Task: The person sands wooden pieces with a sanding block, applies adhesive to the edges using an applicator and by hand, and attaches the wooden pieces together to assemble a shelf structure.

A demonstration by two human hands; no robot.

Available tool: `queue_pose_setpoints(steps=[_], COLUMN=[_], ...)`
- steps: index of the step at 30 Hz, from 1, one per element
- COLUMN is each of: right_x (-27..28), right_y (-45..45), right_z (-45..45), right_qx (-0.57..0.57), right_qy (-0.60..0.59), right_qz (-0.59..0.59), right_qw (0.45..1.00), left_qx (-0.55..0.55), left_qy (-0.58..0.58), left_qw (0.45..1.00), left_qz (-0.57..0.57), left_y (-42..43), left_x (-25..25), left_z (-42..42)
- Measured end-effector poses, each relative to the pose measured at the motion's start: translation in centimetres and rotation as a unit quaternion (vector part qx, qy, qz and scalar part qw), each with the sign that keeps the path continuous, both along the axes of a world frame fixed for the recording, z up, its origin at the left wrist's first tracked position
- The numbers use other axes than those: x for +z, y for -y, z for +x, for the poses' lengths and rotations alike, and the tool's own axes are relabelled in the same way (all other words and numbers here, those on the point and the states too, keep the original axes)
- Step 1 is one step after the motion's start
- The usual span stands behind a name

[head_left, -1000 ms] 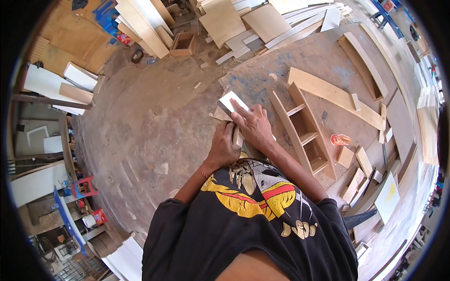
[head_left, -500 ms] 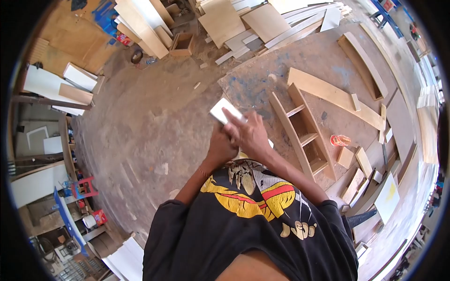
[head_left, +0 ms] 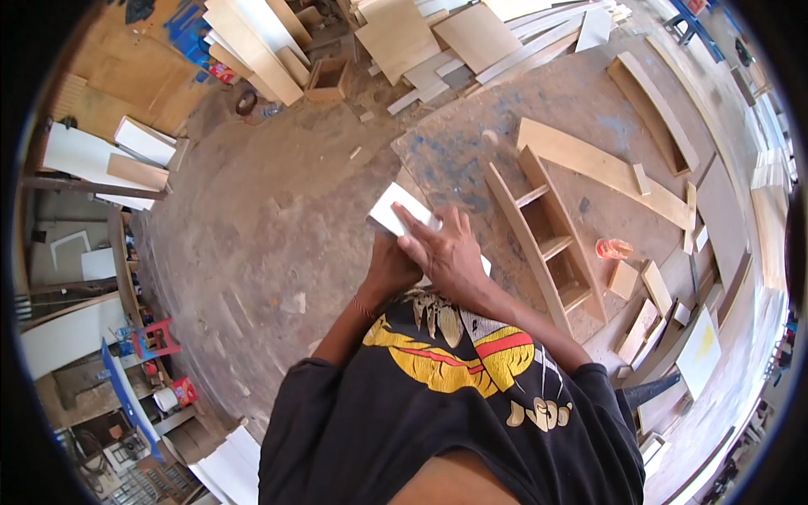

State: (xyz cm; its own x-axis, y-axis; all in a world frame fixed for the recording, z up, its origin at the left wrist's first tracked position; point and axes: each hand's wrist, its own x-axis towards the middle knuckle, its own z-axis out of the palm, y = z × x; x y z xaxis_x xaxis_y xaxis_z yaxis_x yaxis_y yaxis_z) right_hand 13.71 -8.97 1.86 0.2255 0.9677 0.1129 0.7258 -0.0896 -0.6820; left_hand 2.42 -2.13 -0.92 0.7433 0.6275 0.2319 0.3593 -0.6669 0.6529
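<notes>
A white-faced board (head_left: 389, 207) is held in front of my shirt, tilted, with a second white corner showing past my right wrist. My left hand (head_left: 392, 264) is closed around the board's near left side from below. Across the top lies my right hand (head_left: 444, 252), its index finger stretched along the white face and the other fingers apart. The middle of the board is hidden under this hand. Just right of both hands, a wooden frame with open compartments (head_left: 551, 244) rests on the work surface.
A long plywood strip (head_left: 589, 164) and a narrow wooden trough (head_left: 652, 114) lie farther right on the worn work surface (head_left: 454, 160). Beside the frame are a red-labelled container (head_left: 613, 248) and wood offcuts (head_left: 623, 279). Stacked boards (head_left: 480, 38) are at the back.
The board and both hands have shifted slightly down and left. My right hand has slid a little over the board, and more of the board's near left edge shows.
</notes>
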Motion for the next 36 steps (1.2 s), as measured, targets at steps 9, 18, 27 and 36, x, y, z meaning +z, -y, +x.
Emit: queue_pose_setpoints(steps=[9, 18, 27, 36], right_x=[-1.6, -2.2, -1.2, -1.1], right_y=[-1.0, -2.9, -1.9, -0.7], right_z=[1.0, 3.2, 2.5, 0.4], right_qx=[-0.039, -0.044, -0.051, -0.055], right_qy=[0.026, -0.098, -0.07, 0.04], right_qz=[-0.032, -0.066, -0.099, -0.008], right_qw=[0.998, 0.992, 0.991, 0.998], left_qx=[-0.036, -0.028, -0.029, 0.002], left_qy=[-0.003, 0.068, 0.058, 0.044], left_qw=[0.998, 0.996, 0.997, 0.999], left_qz=[0.044, 0.054, 0.045, -0.003], left_y=[0.1, 1.0, 0.9, -0.4], left_x=[-2.2, 0.7, -0.7, -2.5], left_z=[-1.3, -0.5, -1.0, -0.9])
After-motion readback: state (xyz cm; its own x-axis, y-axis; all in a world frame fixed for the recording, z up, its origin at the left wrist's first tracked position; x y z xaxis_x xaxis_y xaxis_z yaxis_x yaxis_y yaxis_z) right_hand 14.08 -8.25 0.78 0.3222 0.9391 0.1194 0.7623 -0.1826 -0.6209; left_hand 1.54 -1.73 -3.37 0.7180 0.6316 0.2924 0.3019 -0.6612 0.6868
